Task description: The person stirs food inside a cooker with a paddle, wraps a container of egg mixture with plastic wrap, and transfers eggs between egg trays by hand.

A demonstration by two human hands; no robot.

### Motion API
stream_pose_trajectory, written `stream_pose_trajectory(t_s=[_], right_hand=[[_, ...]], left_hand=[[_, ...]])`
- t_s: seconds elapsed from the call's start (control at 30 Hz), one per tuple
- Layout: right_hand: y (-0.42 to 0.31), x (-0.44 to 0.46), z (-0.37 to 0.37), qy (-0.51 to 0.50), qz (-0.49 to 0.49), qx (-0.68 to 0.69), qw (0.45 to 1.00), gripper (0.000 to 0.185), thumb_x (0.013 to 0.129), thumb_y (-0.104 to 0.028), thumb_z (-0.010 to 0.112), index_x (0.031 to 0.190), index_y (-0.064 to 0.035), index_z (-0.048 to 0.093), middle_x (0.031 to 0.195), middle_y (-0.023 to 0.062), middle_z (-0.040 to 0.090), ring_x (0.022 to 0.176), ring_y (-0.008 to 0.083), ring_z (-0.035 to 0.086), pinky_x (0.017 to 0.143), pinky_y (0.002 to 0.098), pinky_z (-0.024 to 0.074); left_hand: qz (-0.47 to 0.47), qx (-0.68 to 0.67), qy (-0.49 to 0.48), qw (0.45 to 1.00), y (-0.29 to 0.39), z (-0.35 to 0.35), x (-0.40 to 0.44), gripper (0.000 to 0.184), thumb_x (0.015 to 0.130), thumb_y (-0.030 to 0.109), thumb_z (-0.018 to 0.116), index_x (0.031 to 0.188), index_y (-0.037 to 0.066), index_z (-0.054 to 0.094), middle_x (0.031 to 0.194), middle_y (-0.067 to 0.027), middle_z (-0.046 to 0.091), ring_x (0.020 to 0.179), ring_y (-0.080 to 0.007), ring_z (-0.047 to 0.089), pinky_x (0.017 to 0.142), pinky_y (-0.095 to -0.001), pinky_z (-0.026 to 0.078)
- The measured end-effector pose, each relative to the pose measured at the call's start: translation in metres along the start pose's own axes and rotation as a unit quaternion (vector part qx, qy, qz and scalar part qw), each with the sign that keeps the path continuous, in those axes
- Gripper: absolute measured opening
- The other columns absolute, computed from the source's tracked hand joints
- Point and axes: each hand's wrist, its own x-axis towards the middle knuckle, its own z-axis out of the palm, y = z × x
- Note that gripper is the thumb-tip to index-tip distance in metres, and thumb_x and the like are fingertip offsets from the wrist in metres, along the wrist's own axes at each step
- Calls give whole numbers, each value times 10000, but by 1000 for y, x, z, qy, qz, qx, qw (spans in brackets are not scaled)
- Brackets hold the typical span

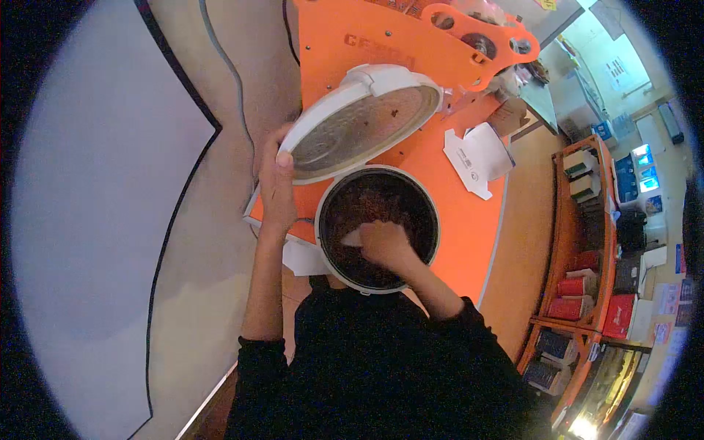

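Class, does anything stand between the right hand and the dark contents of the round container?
Nothing visible does: the left hand holds the lid tilted up off the opening, and the right hand is inside the container.

Shop or Back Workroom, Showing in Its Shelves

This place is looking like a small shop or its workroom; which one, the view is not settling. Well beyond the right edge of a bright orange, smooth tabletop (468, 238), tall orange-framed shelving (572, 324) is holding rows of red packets (574, 286) and dark flat packs (551, 345). Small printed papers (667, 297) are hanging beyond it. A white printed cardboard carton (467, 165) is lying near the tabletop's right edge.
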Motion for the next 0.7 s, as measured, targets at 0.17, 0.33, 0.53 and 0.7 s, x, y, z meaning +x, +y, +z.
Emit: stream_pose_trajectory(t_s=[0.17,0.33,0.53,0.7], right_hand=[[2,-22,-34,17,8,21,1000,217,799,-215,553,861,-45,674,809,178,677,761,341,681,647,456,547],[-7,-16,-25,16,17,23,999,234,825,-201,532,886,-26,675,768,183,651,802,343,676,664,469,541],[63,1,-89,-73,109,102,986,577,945,-447,374,916,52,662,837,268,649,861,400,642,751,503,514],[52,36,-41,-147,-5,180,973,519,894,-389,409,886,72,647,814,282,642,809,400,646,733,490,504]], left_hand=[[-6,26,-15,1000,-6,-5,1,603,941,515,360,1206,-13,484,1164,-141,525,1129,-237,467,992,-363,328],[-1,-7,-16,1000,-2,-1,4,682,913,586,378,1250,-1,462,1217,-143,514,1163,-245,457,1017,-388,320],[16,-26,-7,1000,-3,2,-1,543,964,451,358,1163,-35,495,1132,-138,533,1101,-218,472,972,-342,334],[14,-25,-9,1000,-3,2,-1,555,967,459,350,1173,-36,494,1136,-130,532,1092,-205,472,967,-324,335]])
